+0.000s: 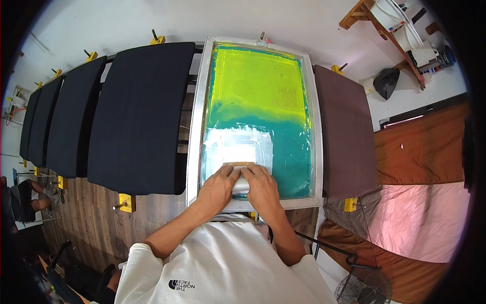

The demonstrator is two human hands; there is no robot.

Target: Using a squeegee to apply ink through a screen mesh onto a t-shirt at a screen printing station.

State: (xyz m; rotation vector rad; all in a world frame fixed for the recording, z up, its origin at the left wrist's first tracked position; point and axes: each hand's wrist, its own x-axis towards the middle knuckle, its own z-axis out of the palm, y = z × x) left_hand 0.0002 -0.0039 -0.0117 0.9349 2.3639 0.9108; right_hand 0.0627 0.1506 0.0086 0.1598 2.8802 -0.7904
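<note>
Both hands sit at lower centre of the frame, the left hand (218,186) and right hand (261,186) side by side, each closed over the squeegee (241,178) pressed on the screen (258,116). White ink (238,147) spreads just above it; the mesh runs teal, then yellow-green toward the top. Black pallets (136,116) fan left, a brown pallet (344,131) lies right. A fan (363,288) stands lower right.

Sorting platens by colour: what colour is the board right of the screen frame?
Dark brown board, head view.
</note>
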